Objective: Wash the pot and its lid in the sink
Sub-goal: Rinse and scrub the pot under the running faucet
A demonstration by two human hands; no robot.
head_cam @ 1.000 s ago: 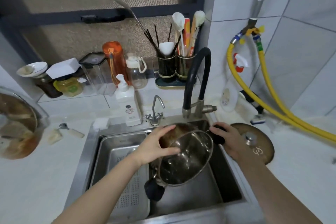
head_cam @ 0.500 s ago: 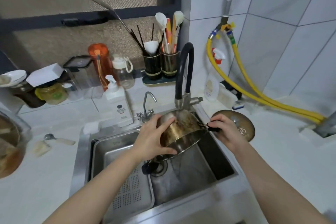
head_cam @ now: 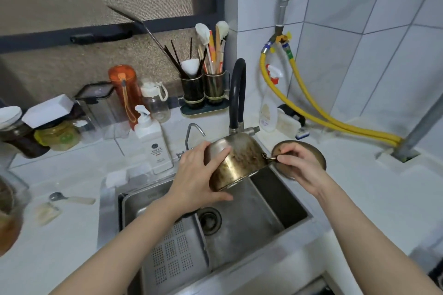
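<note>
Both hands have a grip on the pot [head_cam: 236, 163]: left hand [head_cam: 199, 177] is spread over the pot's near-left side, fingers curled across its base and thumb under the rim; right hand [head_cam: 300, 166] pinches the side handle at 3 o'clock of the pot, fingertips closed on it. Pot is held up off the sink [head_cam: 251, 220], turned base-up and tipped, mouth facing down toward the basin, approx. under the black faucet [head_cam: 237, 93]. Can't tell if water is running; no clear stream visible.

Progress, as I read it: pot looks mid-wash at best. Outside wall has brown staining/scorch marks, esp. on the side toward the handle, so scrubbing isn't finished. No sponge or brush in either hand. Tipped pose suggests draining or checking the base, but that's a guess.

Lid [head_cam: 314, 151] sits on the counter [head_cam: 359, 187] at 3 o'clock of the sink, partly behind the right hand, outside the basin. Looks untouched by the wash so far, so it's left to do.

Soap bottle [head_cam: 153, 143] stands at 10 o'clock of the pot, near the sink's back edge. Perforated tray [head_cam: 172, 254] lies in the basin's left part; drain [head_cam: 209, 220] is open below the pot.
</note>
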